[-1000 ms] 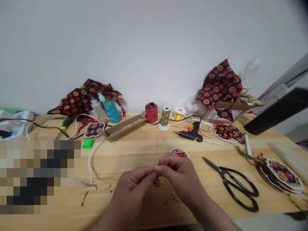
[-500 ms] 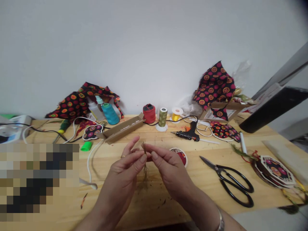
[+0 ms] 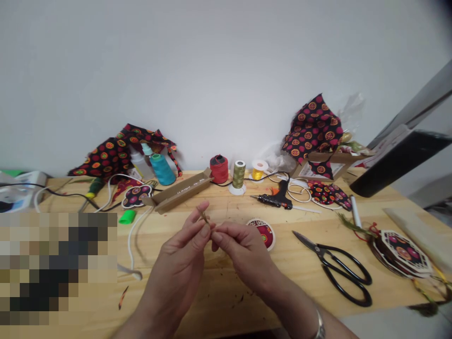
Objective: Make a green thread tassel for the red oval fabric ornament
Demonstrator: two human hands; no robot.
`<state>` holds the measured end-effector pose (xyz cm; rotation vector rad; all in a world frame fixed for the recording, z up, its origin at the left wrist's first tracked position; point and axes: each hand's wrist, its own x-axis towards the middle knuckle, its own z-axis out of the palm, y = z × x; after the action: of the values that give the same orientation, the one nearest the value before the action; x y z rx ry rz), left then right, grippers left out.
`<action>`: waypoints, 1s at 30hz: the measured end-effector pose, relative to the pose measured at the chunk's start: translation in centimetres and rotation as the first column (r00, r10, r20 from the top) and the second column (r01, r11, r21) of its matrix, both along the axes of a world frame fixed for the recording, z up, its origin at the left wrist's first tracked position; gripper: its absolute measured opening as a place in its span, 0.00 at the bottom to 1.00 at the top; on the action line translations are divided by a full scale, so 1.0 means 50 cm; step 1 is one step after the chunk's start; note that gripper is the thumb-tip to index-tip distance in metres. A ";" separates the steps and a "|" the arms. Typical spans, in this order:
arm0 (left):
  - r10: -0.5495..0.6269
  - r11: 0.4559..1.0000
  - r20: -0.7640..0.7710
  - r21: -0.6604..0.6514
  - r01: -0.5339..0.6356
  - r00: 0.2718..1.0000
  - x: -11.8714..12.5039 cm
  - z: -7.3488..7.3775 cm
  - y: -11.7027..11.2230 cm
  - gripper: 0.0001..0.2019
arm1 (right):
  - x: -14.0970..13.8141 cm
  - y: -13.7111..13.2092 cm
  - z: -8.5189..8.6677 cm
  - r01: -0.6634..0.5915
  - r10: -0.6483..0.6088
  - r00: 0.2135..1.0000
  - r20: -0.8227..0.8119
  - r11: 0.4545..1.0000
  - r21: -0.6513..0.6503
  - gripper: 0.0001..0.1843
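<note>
Half a second ago the threads (image 3: 204,216) stood upright with loose ends dangling below the fingers; now they lean left, and that dangling tail is out of sight. The left hand (image 3: 180,261) pinches them, tips poking up past its thumb. The right hand (image 3: 249,254) meets it, fingertips together; whether they grip strands too, I can't tell. The disc (image 3: 265,235) lies just beyond the right hand, scissors (image 3: 332,266) to its right.

Two hands (image 3: 178,259), four thread spools (image 3: 239,175), one glue gun (image 3: 281,197)
</note>
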<state>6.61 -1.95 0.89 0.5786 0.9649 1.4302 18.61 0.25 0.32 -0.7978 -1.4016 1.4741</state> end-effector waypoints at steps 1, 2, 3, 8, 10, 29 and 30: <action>0.007 1.000 0.005 0.010 -0.007 1.000 0.000 -0.001 0.000 0.06 | -0.001 0.001 -0.004 0.006 -0.006 1.000 0.010 1.000 0.029 0.12; 0.015 1.000 0.008 0.026 -0.015 1.000 0.000 -0.002 0.000 0.05 | -0.001 0.003 -0.008 0.010 -0.012 1.000 0.022 0.998 0.060 0.11; 0.023 0.999 0.013 0.040 -0.023 1.000 0.000 -0.003 0.000 0.04 | -0.001 0.005 -0.012 0.013 -0.017 0.999 0.038 0.996 0.092 0.11; 0.059 0.997 0.041 0.040 -0.061 0.997 -0.005 -0.004 -0.003 0.04 | 0.008 0.015 -0.028 0.011 -0.054 0.986 0.159 0.965 0.262 0.08; 0.074 0.997 0.038 0.007 -0.074 0.997 -0.007 -0.001 -0.004 0.05 | 0.015 0.021 -0.030 -0.003 -0.083 0.966 0.245 0.944 0.329 0.07; 0.029 1.000 -0.206 -0.001 -0.030 0.978 -0.041 0.004 -0.051 0.10 | 0.062 0.142 -0.021 -0.188 -0.529 0.630 0.569 0.607 0.772 0.08; 0.010 1.000 -0.223 0.017 -0.006 0.975 -0.044 0.002 -0.053 0.11 | 0.061 0.154 -0.018 -0.193 -0.550 0.615 0.565 0.590 0.784 0.08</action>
<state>4.43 -4.60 1.00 0.7605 1.1335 1.4015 21.68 7.97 -0.60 -0.9717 -2.2686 0.0798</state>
